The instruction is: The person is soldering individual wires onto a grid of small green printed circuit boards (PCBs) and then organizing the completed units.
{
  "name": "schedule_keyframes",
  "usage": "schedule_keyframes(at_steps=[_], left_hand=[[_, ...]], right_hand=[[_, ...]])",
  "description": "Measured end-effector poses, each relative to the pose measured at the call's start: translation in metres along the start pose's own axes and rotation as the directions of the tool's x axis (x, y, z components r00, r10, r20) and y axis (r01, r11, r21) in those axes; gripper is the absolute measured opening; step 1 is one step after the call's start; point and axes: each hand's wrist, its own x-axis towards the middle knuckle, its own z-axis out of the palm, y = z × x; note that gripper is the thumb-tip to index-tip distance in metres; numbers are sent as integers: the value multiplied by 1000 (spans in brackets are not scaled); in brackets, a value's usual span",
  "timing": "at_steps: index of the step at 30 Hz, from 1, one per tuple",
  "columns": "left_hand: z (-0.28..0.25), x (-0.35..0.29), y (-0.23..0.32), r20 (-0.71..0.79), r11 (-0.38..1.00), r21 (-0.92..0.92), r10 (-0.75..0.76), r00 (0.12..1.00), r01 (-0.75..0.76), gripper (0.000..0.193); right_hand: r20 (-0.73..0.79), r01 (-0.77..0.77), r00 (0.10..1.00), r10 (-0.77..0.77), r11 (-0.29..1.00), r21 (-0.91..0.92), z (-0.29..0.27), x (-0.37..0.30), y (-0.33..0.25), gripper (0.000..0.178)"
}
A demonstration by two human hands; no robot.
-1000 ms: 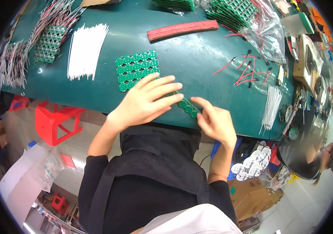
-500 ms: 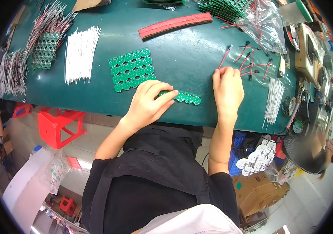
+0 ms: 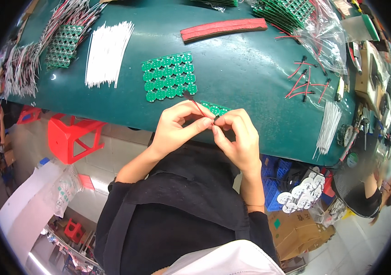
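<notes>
In front of me my left hand (image 3: 181,123) and my right hand (image 3: 239,137) meet, thumbs and forefingers pinched at the same spot. Between them is a short red-and-black wire lead (image 3: 198,108). One dark end of it sticks up past my left fingers; the other lies at the fingertips of both hands, partly hidden. Just beyond the fingertips a narrow strip of green circuit boards (image 3: 218,109) lies on the table, its near side covered by my hands. Farther left rests a square panel of round green circuit boards (image 3: 169,77).
On the green table (image 3: 232,59) lie a red padded bar (image 3: 225,30), a bundle of white wires (image 3: 108,55), several loose red-and-black leads (image 3: 306,82) and thin white wires (image 3: 327,128). Stacked green panels (image 3: 283,11) and a plastic bag (image 3: 323,36) sit at the far right.
My right hand has come left from the loose leads, bringing one lead to my left hand. My left hand has let go of the board strip and now pinches the lead.
</notes>
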Motion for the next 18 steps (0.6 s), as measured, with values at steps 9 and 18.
schedule_keyframes(at_steps=[9, 18], left_hand=[[-8, -10, 3, -48, 919, 389, 90, 995, -65, 13], [1, 7, -6, -88, 679, 704, 373, 923, -208, 9]], right_hand=[[-20, 200, 978, -208, 959, -201, 7, 2, 3, 19], [-466, -465, 868, 173, 616, -636, -95, 14, 64, 29]])
